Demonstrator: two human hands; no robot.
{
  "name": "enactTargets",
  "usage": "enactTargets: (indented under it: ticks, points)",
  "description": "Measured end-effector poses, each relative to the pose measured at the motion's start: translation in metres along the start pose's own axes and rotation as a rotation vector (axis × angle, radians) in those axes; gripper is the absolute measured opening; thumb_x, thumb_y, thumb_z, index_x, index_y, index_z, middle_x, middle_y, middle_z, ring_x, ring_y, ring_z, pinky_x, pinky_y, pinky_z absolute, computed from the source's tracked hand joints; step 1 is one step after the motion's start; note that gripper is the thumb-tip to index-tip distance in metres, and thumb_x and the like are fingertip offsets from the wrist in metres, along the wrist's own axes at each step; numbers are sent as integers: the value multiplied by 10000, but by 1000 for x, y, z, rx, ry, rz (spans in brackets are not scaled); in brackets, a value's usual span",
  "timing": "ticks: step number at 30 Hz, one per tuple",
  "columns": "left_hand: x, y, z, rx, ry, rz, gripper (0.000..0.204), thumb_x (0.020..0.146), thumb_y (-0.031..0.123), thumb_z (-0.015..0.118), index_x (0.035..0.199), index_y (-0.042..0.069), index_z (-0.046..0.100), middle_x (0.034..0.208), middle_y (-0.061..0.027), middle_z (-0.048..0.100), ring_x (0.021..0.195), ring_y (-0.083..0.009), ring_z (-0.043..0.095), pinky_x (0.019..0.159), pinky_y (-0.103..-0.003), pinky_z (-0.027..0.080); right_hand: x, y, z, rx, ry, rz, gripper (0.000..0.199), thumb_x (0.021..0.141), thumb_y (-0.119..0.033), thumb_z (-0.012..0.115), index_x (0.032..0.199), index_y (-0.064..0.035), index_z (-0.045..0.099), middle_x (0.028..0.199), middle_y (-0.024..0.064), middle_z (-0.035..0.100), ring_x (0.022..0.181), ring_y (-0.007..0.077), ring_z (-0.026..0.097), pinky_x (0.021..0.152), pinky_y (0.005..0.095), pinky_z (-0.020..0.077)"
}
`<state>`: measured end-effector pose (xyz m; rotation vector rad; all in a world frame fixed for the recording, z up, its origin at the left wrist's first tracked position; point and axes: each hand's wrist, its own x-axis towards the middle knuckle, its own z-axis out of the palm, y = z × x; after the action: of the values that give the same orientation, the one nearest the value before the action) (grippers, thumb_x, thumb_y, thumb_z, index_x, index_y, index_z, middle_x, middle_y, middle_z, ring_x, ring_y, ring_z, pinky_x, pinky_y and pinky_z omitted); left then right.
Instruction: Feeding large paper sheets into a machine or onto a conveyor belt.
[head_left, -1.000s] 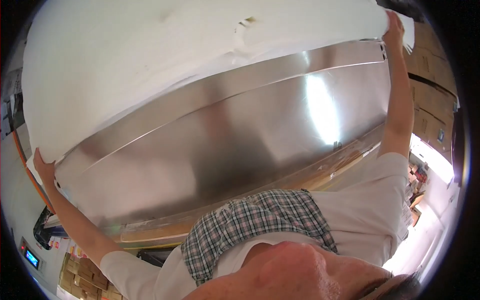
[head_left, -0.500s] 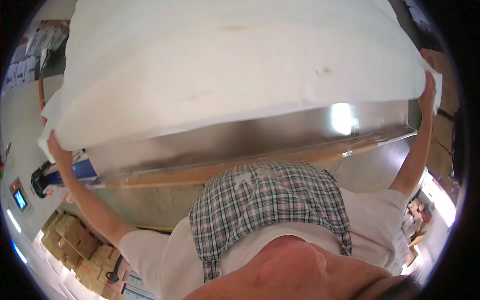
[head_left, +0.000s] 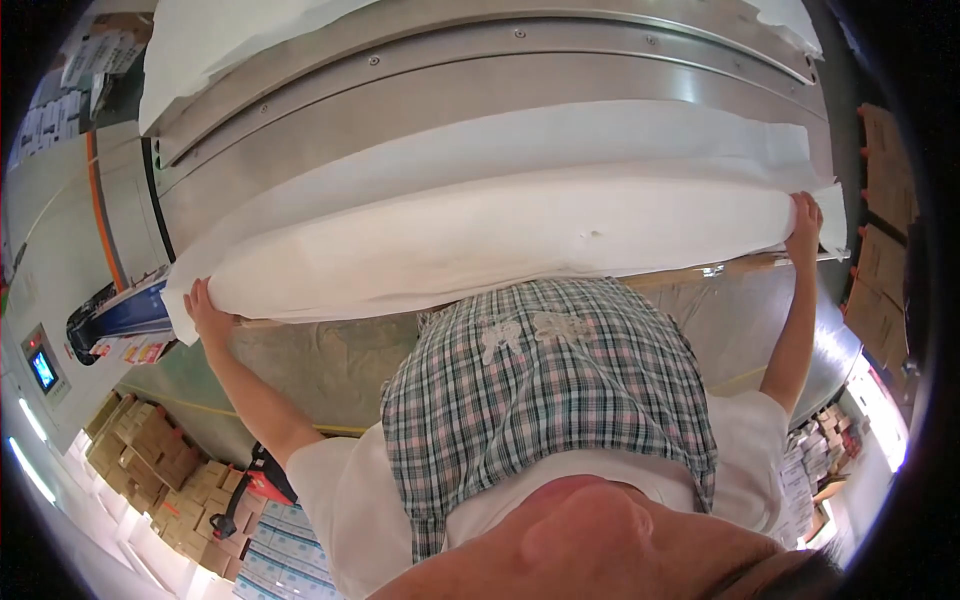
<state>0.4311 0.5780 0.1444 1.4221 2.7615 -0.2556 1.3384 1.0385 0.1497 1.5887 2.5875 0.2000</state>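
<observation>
At steel table [head_left: 480, 90] | both hands grip white sheet [head_left: 500, 240] corners

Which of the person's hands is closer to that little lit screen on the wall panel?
Left. The left hand grips the white sheet at its left end, just right of the small screen. The right hand holds the sheet's far end, across the picture.

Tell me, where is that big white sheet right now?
In the head view the white sheet spans the middle, draped over the steel machine bed, its near edge gripped by the left hand and right hand.
</observation>
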Motion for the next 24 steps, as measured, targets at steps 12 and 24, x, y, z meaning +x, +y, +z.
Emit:
enactTargets:
  ticks: [12,24]
  points:
    - [147,27,-40,96,-926,-117,752,498,-25,650,1219,67,459,1122,-175,556,1040,-291,527,858,-367,423,134,43,-21,-166,-869,-61,902,357,-8,780,1187,-128,446,1168,98,491,1089,318,462,907,392,399]
    - [145,114,-43,-107,-276,186,334,768,16,458,1065,100,586,982,-134,618,956,-297,572,841,-343,426,209,144,68,-358,-704,148,561,739,-50,596,1264,-120,413,1204,158,505,1093,280,505,822,366,448]
